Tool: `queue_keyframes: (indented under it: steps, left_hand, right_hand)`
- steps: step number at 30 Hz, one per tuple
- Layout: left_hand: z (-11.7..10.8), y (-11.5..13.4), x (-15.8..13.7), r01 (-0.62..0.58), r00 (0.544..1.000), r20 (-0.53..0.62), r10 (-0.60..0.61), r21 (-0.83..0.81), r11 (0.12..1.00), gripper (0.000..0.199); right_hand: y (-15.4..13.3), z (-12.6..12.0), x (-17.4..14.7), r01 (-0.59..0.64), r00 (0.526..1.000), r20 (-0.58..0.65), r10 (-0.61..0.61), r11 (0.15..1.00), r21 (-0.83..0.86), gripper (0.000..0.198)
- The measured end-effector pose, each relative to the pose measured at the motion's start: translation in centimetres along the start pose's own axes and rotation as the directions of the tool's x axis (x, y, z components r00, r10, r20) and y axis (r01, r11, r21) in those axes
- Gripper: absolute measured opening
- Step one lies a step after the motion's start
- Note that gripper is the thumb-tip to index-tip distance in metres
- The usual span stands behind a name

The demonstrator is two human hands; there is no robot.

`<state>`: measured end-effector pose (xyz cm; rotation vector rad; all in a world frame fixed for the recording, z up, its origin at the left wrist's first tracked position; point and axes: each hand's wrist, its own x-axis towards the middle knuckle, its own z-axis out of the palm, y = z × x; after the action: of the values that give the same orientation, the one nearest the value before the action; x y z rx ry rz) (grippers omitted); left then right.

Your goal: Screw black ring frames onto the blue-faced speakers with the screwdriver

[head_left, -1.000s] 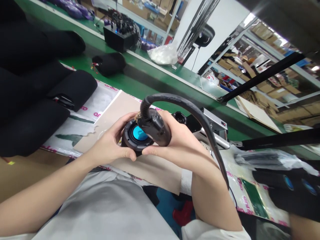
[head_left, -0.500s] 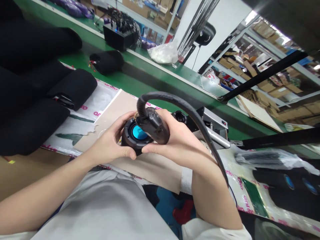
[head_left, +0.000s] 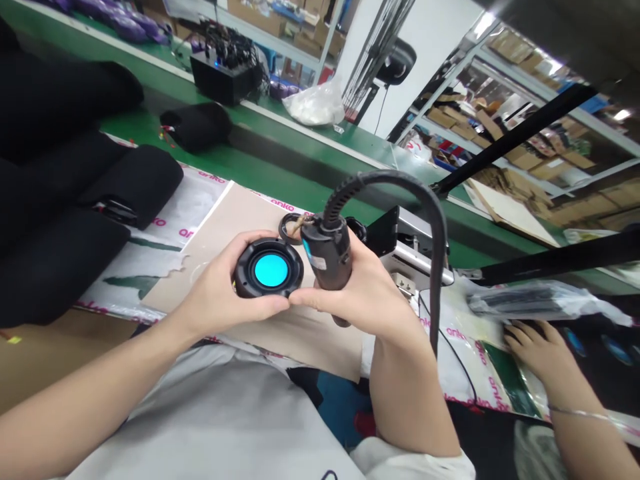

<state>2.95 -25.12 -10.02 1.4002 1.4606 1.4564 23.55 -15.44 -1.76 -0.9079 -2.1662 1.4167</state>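
My left hand (head_left: 227,283) is wrapped round a black round speaker (head_left: 244,273) whose bright blue centre faces up toward me. In my right hand (head_left: 365,287) is a black corded electric screwdriver (head_left: 327,257), gripped round its body, with a thick cable looping up from its top. My right thumb meets the left thumb at the speaker's near rim. A black ring (head_left: 289,229) shows just beyond the speaker, beside the screwdriver's top. The screwdriver's tip is hidden from view. Beneath both hands lies a beige cardboard sheet (head_left: 320,343).
Black cylindrical casings (head_left: 145,183) crowd the left. A silver-and-black device (head_left: 415,250) sits right of my hands. At the right, a co-worker's hand (head_left: 540,347) rests near black parts with blue discs (head_left: 575,341). A black box with wires (head_left: 225,77) and a white plastic bag (head_left: 317,103) stand behind.
The screwdriver has moved right, off the speaker's face, and is more upright. The blue centre is now fully visible. A co-worker's hand has come in at the right.
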Motion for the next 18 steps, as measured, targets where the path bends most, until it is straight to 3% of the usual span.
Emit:
queue_keyframes:
  steps: [5,10,18]
  left_hand:
    - [-0.1,-0.3,0.0,-0.072,0.997,0.03,0.075,-0.065,0.995,0.083]
    - [0.0,-0.4,0.2,-0.118,0.989,0.074,0.131,-0.159,0.98,0.099]
    - [0.1,-0.3,-0.3,-0.149,0.98,0.109,0.169,-0.171,0.974,0.097]
  right_hand:
    - [0.8,0.4,-0.4,-0.015,1.0,-0.018,0.015,0.999,0.043,0.081]
    - [1.9,0.8,-1.0,0.065,0.997,-0.041,-0.062,0.995,0.079,0.086]
    - [2.4,1.0,-1.8,0.153,0.988,-0.044,-0.149,0.981,0.117,0.08]
